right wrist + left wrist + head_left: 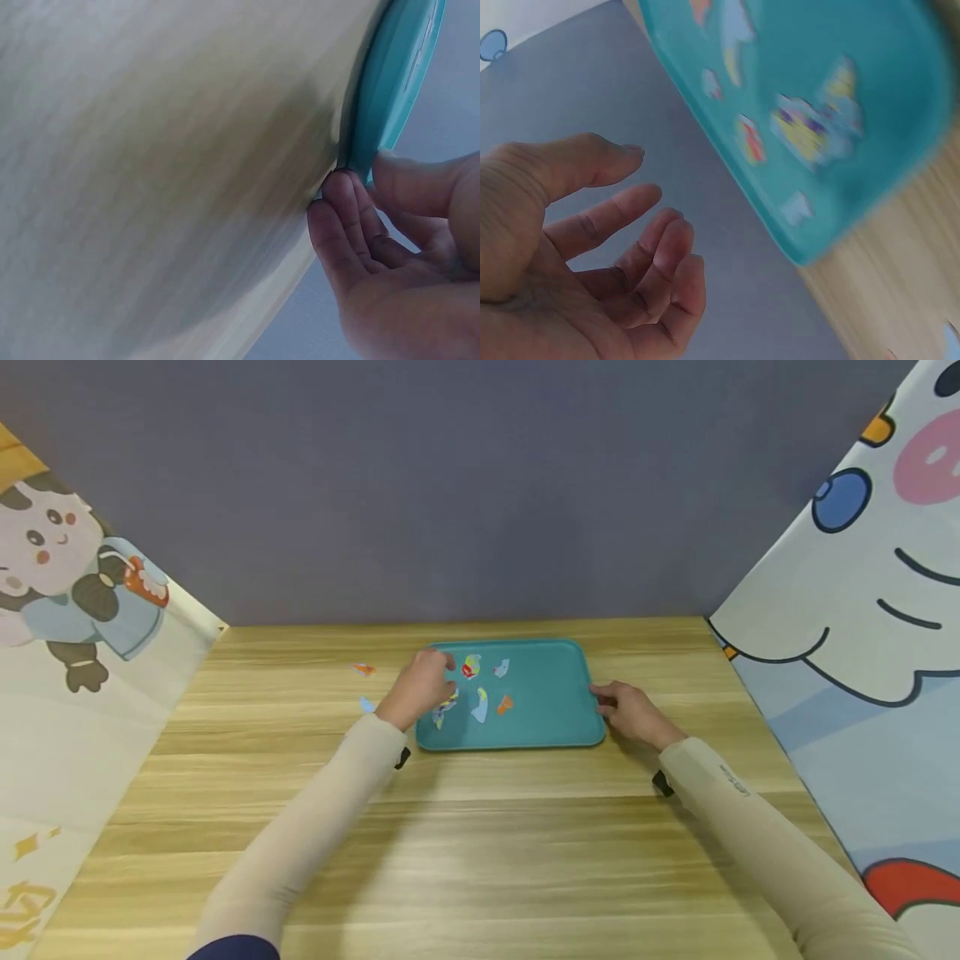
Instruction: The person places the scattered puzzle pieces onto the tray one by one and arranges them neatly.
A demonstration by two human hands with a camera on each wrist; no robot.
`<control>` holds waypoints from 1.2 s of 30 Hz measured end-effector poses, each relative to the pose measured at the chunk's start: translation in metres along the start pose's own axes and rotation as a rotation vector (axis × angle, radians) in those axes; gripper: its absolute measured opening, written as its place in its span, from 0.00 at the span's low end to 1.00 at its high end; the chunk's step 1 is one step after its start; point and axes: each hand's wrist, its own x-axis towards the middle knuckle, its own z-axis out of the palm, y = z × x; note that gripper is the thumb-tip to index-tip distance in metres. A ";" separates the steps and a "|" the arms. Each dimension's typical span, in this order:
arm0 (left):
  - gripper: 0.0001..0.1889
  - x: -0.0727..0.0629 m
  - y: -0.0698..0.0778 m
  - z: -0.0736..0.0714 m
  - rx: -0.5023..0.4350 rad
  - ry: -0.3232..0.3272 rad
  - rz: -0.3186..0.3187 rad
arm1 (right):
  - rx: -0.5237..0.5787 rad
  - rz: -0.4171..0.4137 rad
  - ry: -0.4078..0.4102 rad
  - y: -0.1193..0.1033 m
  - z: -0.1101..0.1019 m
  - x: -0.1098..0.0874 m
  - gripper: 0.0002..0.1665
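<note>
A teal rectangular tray (558, 693) lies on the wooden table with several small flat colourful cut-out pieces on its left half. My left hand (423, 685) hovers over the tray's left end, fingers loosely bent, thumb apart, nothing between them. In the left wrist view, a yellow and purple piece (808, 131) touches another piece (844, 97); a red and yellow piece (751, 139) lies beside them. At the tray's right edge, my right hand (633, 714) pinches the rim, with the thumb (409, 184) on top and fingertips tucked beneath in the right wrist view.
Left of the tray, an orange piece (363, 669) and a light blue piece (367, 704) lie on the wooden table (480, 843). A grey wall (465, 493) rises behind the table. Panels with cartoon prints flank both sides.
</note>
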 end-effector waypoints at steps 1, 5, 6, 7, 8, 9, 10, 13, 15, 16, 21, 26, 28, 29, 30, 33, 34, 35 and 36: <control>0.17 -0.002 -0.005 -0.001 -0.001 0.002 -0.019 | 0.002 0.003 -0.003 0.001 0.000 0.000 0.25; 0.19 -0.009 -0.028 -0.003 0.012 0.032 -0.078 | 0.002 0.000 -0.009 0.002 -0.001 0.000 0.26; 0.19 -0.012 -0.034 -0.005 0.016 0.035 -0.091 | 0.002 -0.007 -0.008 0.002 -0.001 0.000 0.26; 0.20 -0.014 -0.040 -0.006 0.020 0.033 -0.110 | 0.001 -0.011 -0.007 0.002 -0.001 0.000 0.26; 0.20 -0.016 -0.046 -0.006 0.028 0.030 -0.129 | -0.001 -0.014 -0.006 0.002 -0.001 -0.001 0.26; 0.20 -0.018 -0.051 -0.007 0.033 0.023 -0.154 | 0.000 -0.015 -0.005 0.002 -0.001 -0.001 0.26; 0.21 -0.021 -0.056 -0.008 0.041 0.015 -0.188 | 0.001 -0.016 -0.004 0.002 -0.001 -0.001 0.25; 0.20 -0.028 -0.070 -0.008 0.068 -0.007 -0.302 | 0.000 -0.016 -0.003 0.002 -0.001 -0.001 0.25; 0.19 -0.032 -0.078 -0.008 0.077 -0.026 -0.373 | -0.001 -0.016 -0.001 0.002 -0.001 -0.001 0.25; 0.19 -0.034 -0.082 -0.007 0.076 -0.036 -0.402 | -0.003 -0.017 0.000 0.002 -0.001 -0.001 0.25; 0.19 -0.038 -0.094 -0.004 0.061 -0.056 -0.435 | -0.009 -0.031 0.010 0.002 -0.001 0.000 0.25; 0.24 -0.040 -0.100 -0.001 0.053 -0.055 -0.399 | -0.013 -0.032 0.014 0.000 -0.002 -0.001 0.25; 0.24 -0.039 -0.101 -0.001 0.054 -0.057 -0.389 | -0.014 -0.029 0.014 0.000 -0.002 -0.001 0.25; 0.24 -0.039 -0.102 -0.001 0.057 -0.055 -0.388 | -0.013 -0.028 0.013 0.000 -0.002 -0.001 0.25; 0.24 -0.039 -0.102 -0.001 0.058 -0.055 -0.387 | -0.013 -0.026 0.012 0.000 -0.002 -0.001 0.25; 0.22 -0.039 -0.103 -0.001 0.058 -0.065 -0.384 | -0.013 -0.027 0.010 0.000 -0.001 -0.001 0.25; 0.22 -0.038 -0.104 -0.001 0.061 -0.063 -0.379 | -0.013 -0.026 0.010 0.000 -0.001 -0.001 0.25; 0.21 -0.038 -0.104 -0.001 0.057 -0.066 -0.375 | -0.014 -0.026 0.009 0.000 -0.001 -0.001 0.25; 0.21 -0.038 -0.104 -0.001 0.061 -0.065 -0.364 | -0.014 -0.027 0.009 0.000 -0.001 0.000 0.25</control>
